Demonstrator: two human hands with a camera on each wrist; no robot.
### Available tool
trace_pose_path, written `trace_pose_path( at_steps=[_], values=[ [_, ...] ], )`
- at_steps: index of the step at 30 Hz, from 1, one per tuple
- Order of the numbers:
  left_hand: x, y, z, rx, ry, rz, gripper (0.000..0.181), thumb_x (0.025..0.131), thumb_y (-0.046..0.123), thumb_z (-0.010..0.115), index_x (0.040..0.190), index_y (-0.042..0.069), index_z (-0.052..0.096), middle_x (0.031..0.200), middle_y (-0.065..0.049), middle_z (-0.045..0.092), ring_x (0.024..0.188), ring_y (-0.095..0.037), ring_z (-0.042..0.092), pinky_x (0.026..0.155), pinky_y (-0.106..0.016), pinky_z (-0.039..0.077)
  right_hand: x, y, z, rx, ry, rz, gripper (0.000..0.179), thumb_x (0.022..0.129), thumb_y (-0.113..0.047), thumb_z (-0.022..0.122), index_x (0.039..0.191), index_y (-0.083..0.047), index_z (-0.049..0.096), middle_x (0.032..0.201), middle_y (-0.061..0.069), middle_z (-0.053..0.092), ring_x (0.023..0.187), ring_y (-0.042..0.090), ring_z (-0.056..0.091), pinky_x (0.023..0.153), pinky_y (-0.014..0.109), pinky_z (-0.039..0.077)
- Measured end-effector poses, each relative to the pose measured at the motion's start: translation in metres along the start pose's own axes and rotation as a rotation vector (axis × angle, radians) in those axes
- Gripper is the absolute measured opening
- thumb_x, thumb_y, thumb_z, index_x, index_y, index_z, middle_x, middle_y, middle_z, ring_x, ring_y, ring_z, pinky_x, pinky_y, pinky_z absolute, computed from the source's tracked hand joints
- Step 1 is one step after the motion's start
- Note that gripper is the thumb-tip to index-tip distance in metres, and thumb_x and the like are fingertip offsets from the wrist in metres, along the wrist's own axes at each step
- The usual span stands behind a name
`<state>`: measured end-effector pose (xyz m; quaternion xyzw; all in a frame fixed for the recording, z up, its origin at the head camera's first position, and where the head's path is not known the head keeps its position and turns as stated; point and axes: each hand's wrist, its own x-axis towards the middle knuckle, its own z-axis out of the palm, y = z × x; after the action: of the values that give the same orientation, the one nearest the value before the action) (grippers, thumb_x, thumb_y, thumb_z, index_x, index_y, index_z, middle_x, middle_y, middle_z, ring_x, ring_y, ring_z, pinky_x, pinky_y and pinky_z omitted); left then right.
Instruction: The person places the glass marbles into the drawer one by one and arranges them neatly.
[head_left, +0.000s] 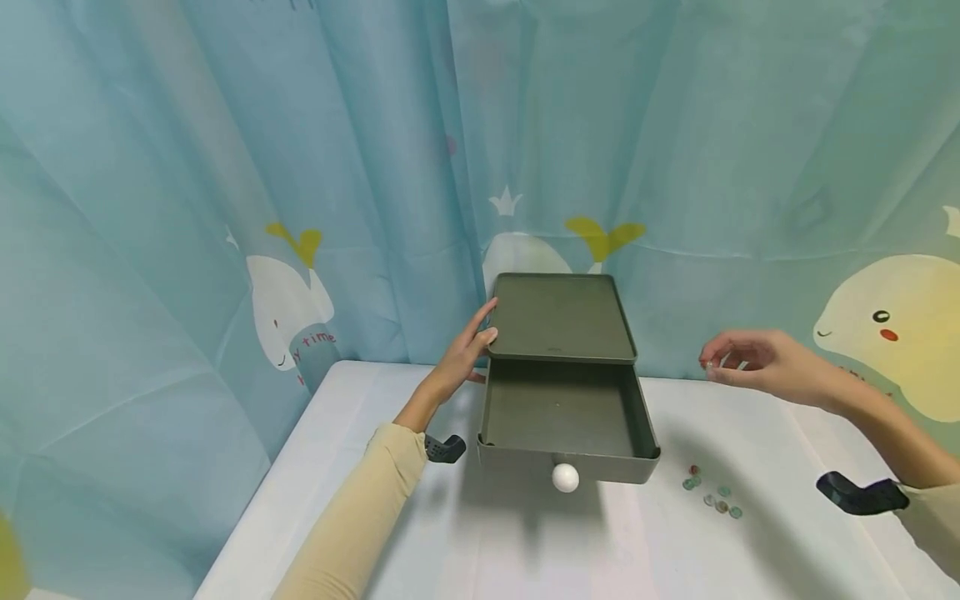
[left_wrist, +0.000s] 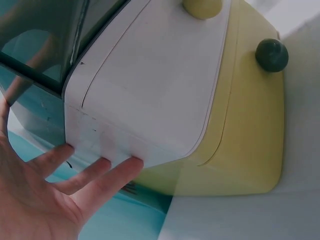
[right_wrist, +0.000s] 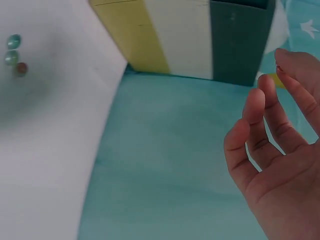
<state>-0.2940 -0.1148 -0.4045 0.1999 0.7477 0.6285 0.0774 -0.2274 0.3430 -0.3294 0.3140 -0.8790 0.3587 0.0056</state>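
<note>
Whale-print curtain (head_left: 375,167) is backing one open-drawered cabinet (head_left: 562,317): left hand (head_left: 456,362), fingers spread, is touching its left side; right hand (head_left: 772,367), pinching a tiny object (head_left: 709,367), is hovering to its right, where seven marbles (head_left: 723,492) are lying.

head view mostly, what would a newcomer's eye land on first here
Probably the dark green drawer, pulled open near the middle, with its round white knob in front and the left hand against the unit's left side. Next, likely the right hand, raised at right with what looks like a marble at its fingertips, and the loose marbles on the white table nearer the viewer.
</note>
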Motion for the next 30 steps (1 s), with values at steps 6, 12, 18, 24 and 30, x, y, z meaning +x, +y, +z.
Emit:
trace_pose_path(
  at_steps=[6, 12, 18, 24, 30],
  values=[
    [0.0, 0.002, 0.0, -0.008, 0.001, 0.007, 0.059, 0.103, 0.052, 0.044, 0.158, 0.056, 0.022, 0.167, -0.005, 0.021, 0.135, -0.042, 0.049, 0.087, -0.066, 0.053, 0.01, -0.017, -0.014, -0.021, 0.013, 0.006, 0.019, 0.092, -0.002, 0.075, 0.106, -0.015, 0.072, 0.096, 0.0, 0.071, 0.077, 0.014, 0.067, 0.065, 0.025, 0.052],
    [0.0, -0.001, 0.0, -0.001, -0.002, 0.008, 0.059, 0.103, 0.053, 0.044, 0.158, 0.057, 0.022, 0.168, -0.004, 0.019, 0.135, -0.042, 0.049, 0.087, -0.065, 0.054, 0.018, -0.03, -0.024, -0.041, 0.01, 0.028, 0.019, 0.092, -0.002, 0.075, 0.106, -0.014, 0.072, 0.092, -0.003, 0.071, 0.077, 0.016, 0.067, 0.067, 0.024, 0.051],
    [0.0, 0.0, 0.001, -0.009, -0.003, 0.004, 0.059, 0.103, 0.053, 0.043, 0.158, 0.056, 0.022, 0.168, -0.005, 0.02, 0.137, -0.042, 0.048, 0.088, -0.066, 0.053, 0.028, -0.041, -0.03, -0.05, -0.019, 0.044, 0.017, 0.094, -0.005, 0.074, 0.108, -0.014, 0.072, 0.092, -0.003, 0.071, 0.079, 0.017, 0.067, 0.069, 0.025, 0.052],
    [0.0, 0.002, 0.002, -0.002, 0.0, -0.008, 0.06, 0.104, 0.052, 0.043, 0.159, 0.055, 0.021, 0.166, -0.008, 0.024, 0.133, -0.04, 0.051, 0.087, -0.065, 0.053, 0.041, -0.055, -0.031, -0.089, -0.034, 0.014, 0.017, 0.093, -0.008, 0.076, 0.108, -0.015, 0.072, 0.091, -0.003, 0.071, 0.081, 0.014, 0.065, 0.067, 0.025, 0.054],
    [0.0, 0.0, 0.001, 0.015, 0.016, -0.015, 0.061, 0.102, 0.054, 0.044, 0.159, 0.056, 0.021, 0.168, -0.004, 0.018, 0.135, -0.043, 0.048, 0.087, -0.066, 0.053, 0.057, -0.07, -0.028, -0.073, -0.065, 0.0, 0.016, 0.093, -0.01, 0.076, 0.108, -0.015, 0.072, 0.088, 0.0, 0.07, 0.082, 0.016, 0.064, 0.069, 0.025, 0.054]
  ],
)
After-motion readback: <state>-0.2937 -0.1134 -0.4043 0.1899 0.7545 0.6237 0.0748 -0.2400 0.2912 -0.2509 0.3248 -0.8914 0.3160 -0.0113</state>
